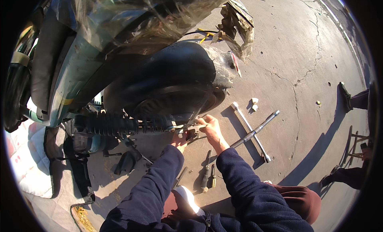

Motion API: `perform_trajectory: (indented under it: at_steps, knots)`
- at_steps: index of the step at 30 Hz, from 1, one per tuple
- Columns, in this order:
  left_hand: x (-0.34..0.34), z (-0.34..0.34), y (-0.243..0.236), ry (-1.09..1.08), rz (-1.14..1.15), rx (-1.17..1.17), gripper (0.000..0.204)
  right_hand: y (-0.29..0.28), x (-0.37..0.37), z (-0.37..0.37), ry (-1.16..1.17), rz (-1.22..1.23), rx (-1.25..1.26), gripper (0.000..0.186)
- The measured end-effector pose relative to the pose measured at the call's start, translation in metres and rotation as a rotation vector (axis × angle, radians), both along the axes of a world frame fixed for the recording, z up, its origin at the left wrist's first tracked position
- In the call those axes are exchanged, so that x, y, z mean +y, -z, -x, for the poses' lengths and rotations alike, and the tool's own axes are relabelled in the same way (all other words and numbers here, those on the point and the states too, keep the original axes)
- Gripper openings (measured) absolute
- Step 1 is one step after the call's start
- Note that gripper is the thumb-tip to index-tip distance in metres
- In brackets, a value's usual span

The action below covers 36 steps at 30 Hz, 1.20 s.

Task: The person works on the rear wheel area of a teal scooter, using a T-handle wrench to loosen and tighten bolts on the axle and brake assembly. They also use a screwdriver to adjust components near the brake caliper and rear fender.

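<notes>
Shock absorber [119, 124], a black coil spring lying almost level beside the scooter's rear wheel [175, 102], ends at its lower mount just in front of both hands, and its long axis runs from that mount away to the person's left. Nearest the body, two screwdrivers [207, 177] lie on the concrete ground [303, 52] between the dark blue sleeves. Above them the left hand [179, 139] comes up under the mount, its fingers tucked behind the metal, so whether they grip or only press I cannot tell. The right hand [210, 127] is level with the mount and touching it from the right, fingers curled narrowly round a small metal fitting [190, 130] at the spring's end; this hand looks the better placed of the two. Just right of it a cross wrench [253, 131] rests on the ground, near but apart. Farther off, the black mudguard [179, 64] arches over the wheel, with torn plastic wrap [235, 24] beyond.
</notes>
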<state>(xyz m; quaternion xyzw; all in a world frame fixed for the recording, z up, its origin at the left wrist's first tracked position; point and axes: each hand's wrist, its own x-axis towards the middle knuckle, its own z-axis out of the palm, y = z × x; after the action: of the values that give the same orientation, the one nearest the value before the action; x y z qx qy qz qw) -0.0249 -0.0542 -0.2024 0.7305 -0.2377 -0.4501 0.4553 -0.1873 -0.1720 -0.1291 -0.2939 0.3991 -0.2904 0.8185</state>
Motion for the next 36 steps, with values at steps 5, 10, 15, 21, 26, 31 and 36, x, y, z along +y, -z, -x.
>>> perform_trajectory:
  at_steps: [5, 10, 15, 21, 26, 31, 36]
  knots:
    - [-0.004, 0.002, -0.005, 0.178, -0.141, -0.276, 0.039, -0.005, -0.001, 0.0, 0.045, -0.058, -0.072, 0.017]
    - [-0.007, -0.005, 0.012, -0.221, 0.089, 0.415, 0.031, 0.005, 0.002, 0.001, -0.012, 0.017, -0.005, 0.022]
    - [0.0, -0.017, 0.014, 0.159, -0.016, -0.042, 0.035, 0.016, 0.008, -0.002, -0.001, -0.073, -0.025, 0.021]
    - [-0.007, -0.005, -0.03, -0.296, 0.219, 0.862, 0.035, 0.018, 0.01, -0.006, 0.115, -0.181, -0.132, 0.025]
    - [-0.012, -0.009, -0.041, -0.248, 0.001, 0.59, 0.035, 0.014, 0.005, -0.004, 0.153, -0.125, -0.025, 0.022]
    - [-0.006, -0.019, -0.041, 0.011, 0.207, 0.636, 0.049, 0.011, -0.002, -0.002, 0.123, -0.328, -0.088, 0.019]
    - [-0.011, -0.031, -0.03, -0.189, 0.286, 1.268, 0.051, 0.012, -0.003, -0.002, 0.132, -0.273, -0.02, 0.017]
